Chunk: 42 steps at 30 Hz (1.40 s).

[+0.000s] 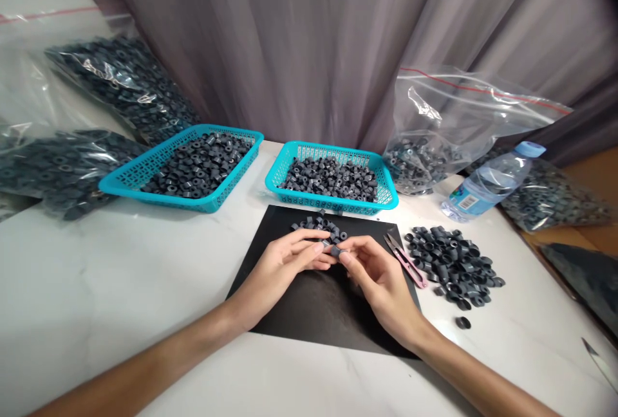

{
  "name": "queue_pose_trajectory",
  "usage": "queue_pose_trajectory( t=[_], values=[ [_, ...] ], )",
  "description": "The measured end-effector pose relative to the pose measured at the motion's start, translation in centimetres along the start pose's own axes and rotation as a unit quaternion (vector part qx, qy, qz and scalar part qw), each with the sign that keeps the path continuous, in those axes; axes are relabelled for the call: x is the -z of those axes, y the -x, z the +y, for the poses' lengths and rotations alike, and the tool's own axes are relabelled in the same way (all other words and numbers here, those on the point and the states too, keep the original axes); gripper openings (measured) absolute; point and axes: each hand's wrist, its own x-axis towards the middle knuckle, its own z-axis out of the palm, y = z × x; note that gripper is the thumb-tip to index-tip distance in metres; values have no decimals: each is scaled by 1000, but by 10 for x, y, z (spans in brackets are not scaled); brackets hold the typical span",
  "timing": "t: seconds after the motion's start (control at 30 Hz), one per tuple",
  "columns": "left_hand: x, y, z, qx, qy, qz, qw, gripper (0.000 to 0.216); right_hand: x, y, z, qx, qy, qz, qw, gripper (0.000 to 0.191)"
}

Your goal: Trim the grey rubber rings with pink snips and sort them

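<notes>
Over a black mat (333,314), my two hands meet fingertip to fingertip. My right hand (381,275) pinches a small dark grey cylindrical piece (335,251) between thumb and fingers. My left hand (290,256) is closed at the thumb and fingertips right beside that piece; what lies between them is too small to make out. Just behind the fingers is a small pile of dark grey hollow pieces (342,235), partly hidden by my hands. Pink-handled thread snips (408,262) lie to the right of my right hand, across the mat's edge.
Two blue baskets (212,201) (333,203) of dark pieces stand behind the mat. Wider dark rings (454,266) are heaped at right, near a water bottle (492,185). Filled plastic bags stand at left (120,82) and right (425,153). A grey curtain (290,44) hangs behind.
</notes>
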Motion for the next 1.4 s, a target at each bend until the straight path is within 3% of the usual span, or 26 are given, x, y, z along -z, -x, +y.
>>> queue_pose_trajectory(
  t=[0.53,0.77,1.23,1.4],
  values=[
    [-3,5,3,121,170,27,978,21,4,-2,1,27,32,-9,999,14],
    [3,4,4,95,96,-43,990,27,5,-1,1,21,46,-26,998,17],
    [-1,1,-5,88,40,-25,995,25,2,0,-2,33,119,-42,991,14],
    [6,-3,1,76,54,9,996,23,3,0,2,34,124,-6,992,16]
  ],
)
